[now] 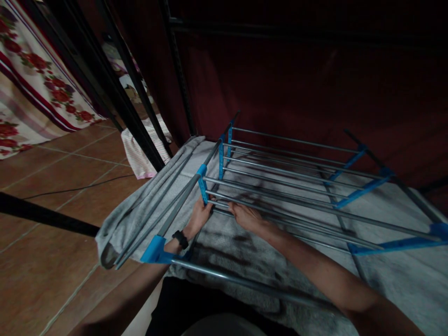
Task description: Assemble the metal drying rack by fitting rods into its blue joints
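A rack of metal tubes with blue plastic joints [153, 248] lies across a grey blanket [238, 252]. My left hand [199, 217], below a dark wristband, is closed at the lower end of a blue bracket [202, 189] on the rack's left side. Its fingertips are partly hidden behind the bracket. My right hand [245, 217] reaches in from the right, over the lower tubes. Its fingers are closed round a thin metal rod [221, 204], a little right of the bracket.
Loose rods [157, 223] lie at the blanket's left edge. A black metal post [122, 102] rises at left, near a striped cloth [140, 151] on the tiled floor. A flowered curtain [38, 70] hangs at upper left. Dark red cloth [280, 84] hangs behind the rack.
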A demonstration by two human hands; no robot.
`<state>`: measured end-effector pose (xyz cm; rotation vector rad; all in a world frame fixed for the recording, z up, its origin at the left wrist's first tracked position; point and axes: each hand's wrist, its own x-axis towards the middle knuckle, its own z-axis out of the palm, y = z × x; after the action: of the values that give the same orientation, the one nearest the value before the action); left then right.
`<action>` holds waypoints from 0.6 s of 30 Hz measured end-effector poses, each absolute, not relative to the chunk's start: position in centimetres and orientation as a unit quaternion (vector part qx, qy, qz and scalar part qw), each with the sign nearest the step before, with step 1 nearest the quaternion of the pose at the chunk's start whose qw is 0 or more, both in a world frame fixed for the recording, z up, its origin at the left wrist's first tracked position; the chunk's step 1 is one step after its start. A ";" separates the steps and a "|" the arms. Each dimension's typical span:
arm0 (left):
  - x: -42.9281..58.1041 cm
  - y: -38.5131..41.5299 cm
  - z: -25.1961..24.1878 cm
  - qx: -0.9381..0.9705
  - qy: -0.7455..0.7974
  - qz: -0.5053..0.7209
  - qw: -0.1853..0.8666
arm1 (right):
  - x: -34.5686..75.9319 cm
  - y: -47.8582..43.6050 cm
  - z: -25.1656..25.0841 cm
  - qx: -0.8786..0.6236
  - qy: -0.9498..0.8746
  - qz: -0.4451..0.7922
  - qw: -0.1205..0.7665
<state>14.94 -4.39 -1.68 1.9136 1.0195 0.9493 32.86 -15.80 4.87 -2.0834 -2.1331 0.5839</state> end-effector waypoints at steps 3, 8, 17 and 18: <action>15.0 -4.4 -1.7 0.747 0.401 0.372 0.377 | 32.8 -15.9 4.7 -0.686 -0.700 0.191 0.052; 15.2 -4.3 -2.2 0.739 0.408 0.389 0.369 | 32.7 -15.7 4.7 -0.695 -0.687 0.207 0.052; 14.6 -3.3 -1.9 0.773 0.426 0.331 0.335 | 32.5 -15.8 4.8 -0.684 -0.694 0.203 0.097; 14.6 -2.9 -1.9 0.778 0.427 0.325 0.327 | 32.6 -15.8 4.8 -0.682 -0.696 0.200 0.101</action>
<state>14.60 -2.93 -1.88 2.0385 1.1182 0.8511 32.60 -15.79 4.79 -2.0143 -2.0568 0.5919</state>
